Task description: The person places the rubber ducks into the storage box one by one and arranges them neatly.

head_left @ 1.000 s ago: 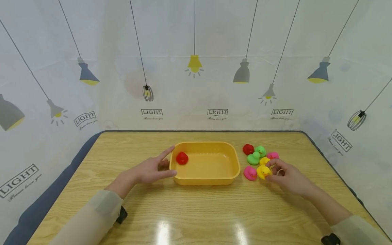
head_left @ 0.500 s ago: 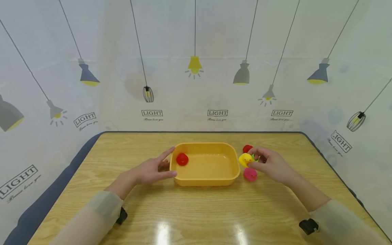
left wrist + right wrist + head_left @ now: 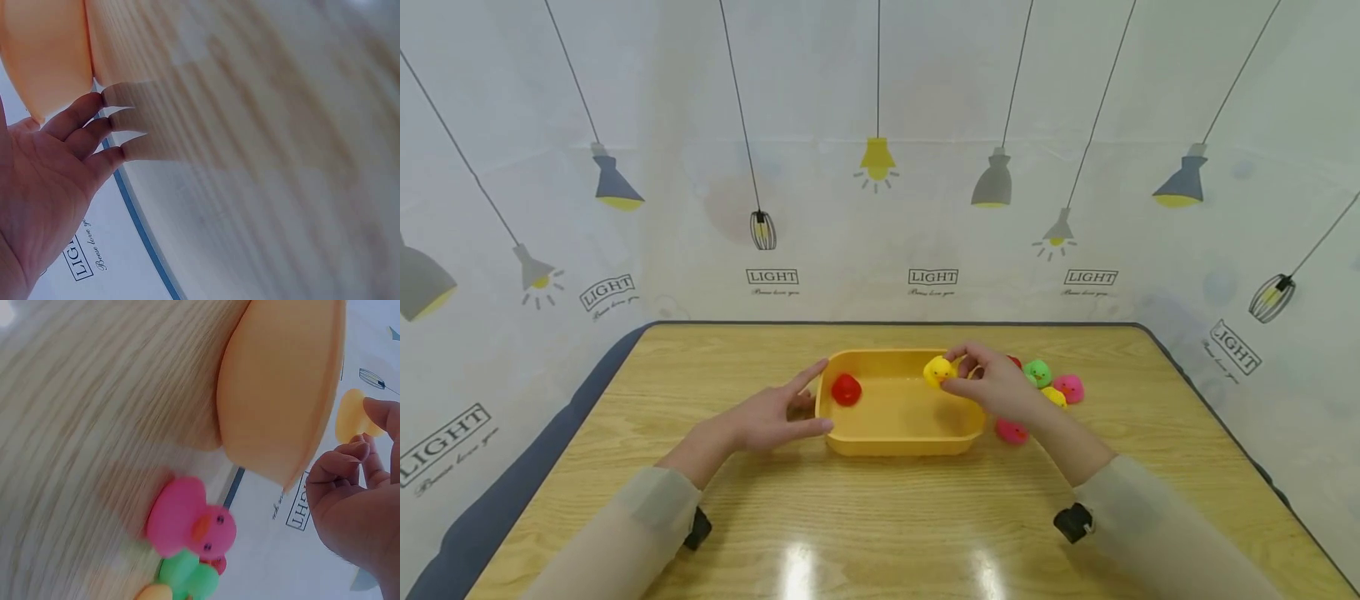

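Between the thumb and fingers of my right hand (image 3: 1000,390) a yellow rubber duck (image 3: 937,372) is pinched, held over the right part of an orange-yellow plastic basin (image 3: 906,447). In the right wrist view the same duck (image 3: 351,417) shows above the basin's rim. My left hand (image 3: 767,417) rests against the basin's left end, index finger and thumb extended along the rim; the left wrist view shows its other fingers (image 3: 87,137) loosely bent beside the wall. A red rubber duck (image 3: 846,389) sits inside the basin at the left.
Right of the basin lie several more rubber ducks: a green one (image 3: 1037,372), a pink one (image 3: 1068,388), a yellow one (image 3: 1055,397) and a nearer pink one (image 3: 1011,431), partly behind my right arm. A patterned curtain (image 3: 880,233) borders the wooden table (image 3: 880,517).
My right hand has taken the yellow duck from the group at right and carried it left, over the basin. My left hand has stayed at the basin's left end.
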Demonstrator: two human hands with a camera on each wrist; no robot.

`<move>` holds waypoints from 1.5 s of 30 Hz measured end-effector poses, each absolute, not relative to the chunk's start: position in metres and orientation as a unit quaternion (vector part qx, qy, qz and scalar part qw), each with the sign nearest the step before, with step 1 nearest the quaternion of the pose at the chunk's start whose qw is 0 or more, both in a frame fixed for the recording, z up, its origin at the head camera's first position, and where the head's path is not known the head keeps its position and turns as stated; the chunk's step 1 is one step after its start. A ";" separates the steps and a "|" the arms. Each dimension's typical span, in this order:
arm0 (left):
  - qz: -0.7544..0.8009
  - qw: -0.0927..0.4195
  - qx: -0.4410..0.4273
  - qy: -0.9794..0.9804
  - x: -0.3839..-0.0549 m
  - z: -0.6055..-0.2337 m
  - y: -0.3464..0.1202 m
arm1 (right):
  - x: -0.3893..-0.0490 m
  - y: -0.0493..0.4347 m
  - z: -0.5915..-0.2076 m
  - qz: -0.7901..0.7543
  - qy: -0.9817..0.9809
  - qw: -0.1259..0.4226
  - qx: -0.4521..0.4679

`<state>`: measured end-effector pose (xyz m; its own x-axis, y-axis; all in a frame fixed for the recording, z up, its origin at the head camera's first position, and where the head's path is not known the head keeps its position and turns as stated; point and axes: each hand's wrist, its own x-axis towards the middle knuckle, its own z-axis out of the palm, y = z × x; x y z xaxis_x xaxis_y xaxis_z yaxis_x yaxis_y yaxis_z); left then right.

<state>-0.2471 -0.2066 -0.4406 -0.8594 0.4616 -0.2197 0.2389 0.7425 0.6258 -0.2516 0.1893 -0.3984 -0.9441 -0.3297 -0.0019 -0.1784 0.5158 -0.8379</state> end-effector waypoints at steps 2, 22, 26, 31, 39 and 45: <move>0.305 0.184 0.190 0.915 -0.247 -0.441 -0.207 | -0.255 0.180 -0.400 -0.473 0.864 0.089 -0.145; 0.295 0.188 0.185 0.918 -0.248 -0.439 -0.206 | -0.287 0.112 -0.428 -0.467 0.865 0.144 -0.113; 0.293 0.191 0.186 0.918 -0.248 -0.439 -0.206 | -0.288 0.101 -0.432 -0.482 0.856 0.153 -0.108; 0.297 0.193 0.183 0.917 -0.247 -0.439 -0.205 | -0.287 0.091 -0.433 -0.491 0.851 0.159 -0.096; 0.297 0.192 0.183 0.918 -0.245 -0.438 -0.205 | -0.292 0.087 -0.445 -0.443 0.878 0.158 -0.088; 0.293 0.188 0.187 0.919 -0.246 -0.440 -0.207 | -0.291 0.088 -0.446 -0.428 0.884 0.161 -0.097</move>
<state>-0.2460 -0.2069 -0.4404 -0.8588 0.4545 -0.2363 0.2341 0.7585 0.6082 -0.2908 0.0875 -0.4456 -0.9294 -0.3095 -0.2010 -0.0341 0.6144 -0.7883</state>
